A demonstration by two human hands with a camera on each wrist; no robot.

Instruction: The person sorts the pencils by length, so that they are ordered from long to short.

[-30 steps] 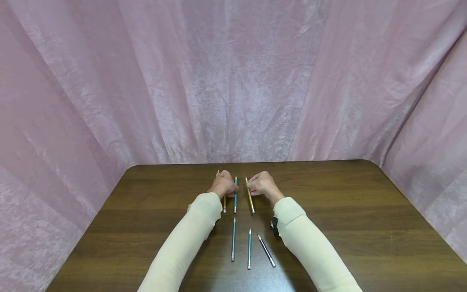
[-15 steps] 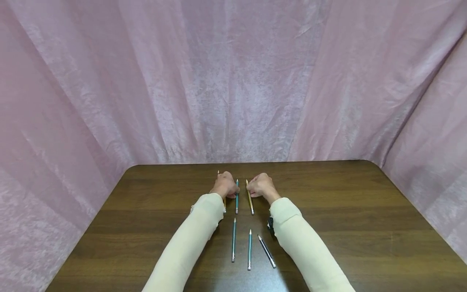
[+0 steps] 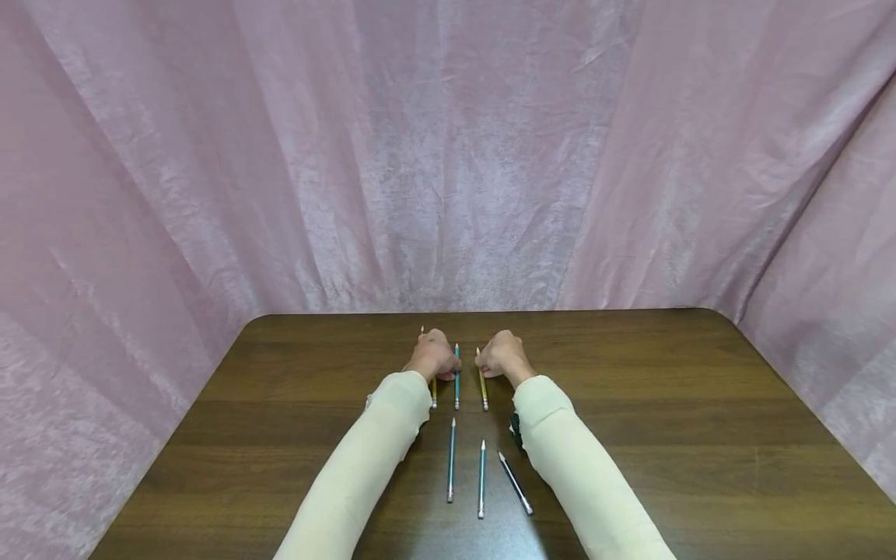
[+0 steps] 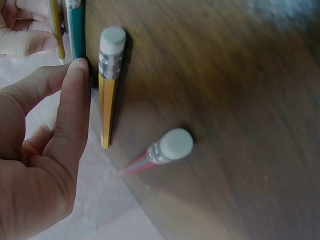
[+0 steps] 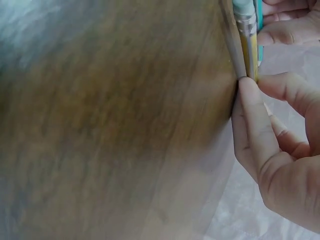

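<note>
Teal pencil [image 3: 457, 393] sits in the pinch of your left hand [image 3: 434, 355], its sharpened point beyond your fingertips and its eraser end running back toward you. Your right hand [image 3: 504, 358], to the right of that grip and apart from it, pinches a yellow pencil [image 3: 484, 395] between thumb and fingers, again with the point past the grip and the eraser end on your side. The two held pencils stand near each other between your hands, roughly side by side. Just left of your left-hand pinch an orange pencil [image 4: 106, 107] lies on the wooden table [image 3: 665, 404], partly covered by that hand from above. Farther to the left of the same grip is a red pencil [image 4: 145, 162], set at a slant, which your left wrist view shows with its white eraser toward the camera. Nearer you than both grips lie three more: a blue-green pencil [image 3: 451, 460] below the left pinch, a green pencil [image 3: 481, 479] below the right one, and a dark pencil [image 3: 516, 484] to its right, tilted with its point toward the upper left. Pale sleeves [image 3: 346, 474] reach forward behind your grips, and a pink curtain [image 3: 462, 155] hangs beyond them.
</note>
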